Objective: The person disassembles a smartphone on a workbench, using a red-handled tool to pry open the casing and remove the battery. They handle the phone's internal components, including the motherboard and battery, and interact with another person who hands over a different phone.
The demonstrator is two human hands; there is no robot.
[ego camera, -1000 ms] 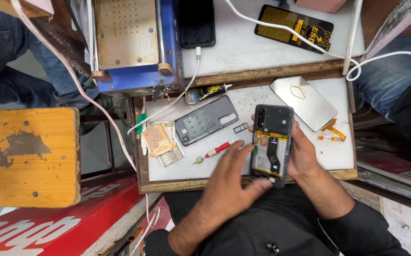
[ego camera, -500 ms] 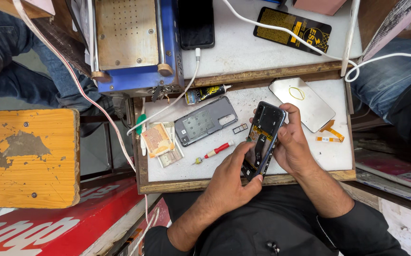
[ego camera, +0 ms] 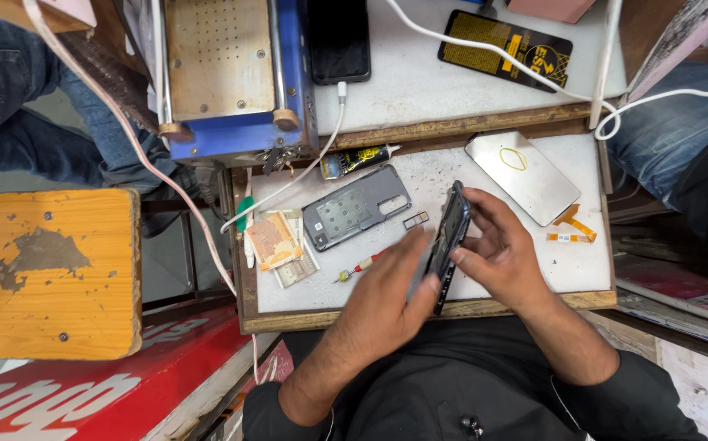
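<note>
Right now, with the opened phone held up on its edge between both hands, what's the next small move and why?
Probably tip the dark opened phone flat onto the white tray mat. It stands on edge, pinched by the left hand and right hand, so its inside faces away. The small red-handled screwdriver and the grey plastic back cover lie just left, so there the tool could reach it.

1. I sit at a small phone repair stall, cramped and makeshift.
2. My counter [ego camera: 533, 282] is a scuffed white board in a wooden frame, strewn with a grey phone back cover [ego camera: 356, 207], a screen panel [ego camera: 522, 175], a screwdriver [ego camera: 360, 266] and a glue tube [ego camera: 355, 160].
3. A blue heating machine [ego camera: 225, 77] stands behind it, beside a charging phone [ego camera: 338, 39].
4. A worn yellow stool [ego camera: 58, 272] stands alongside.
</note>
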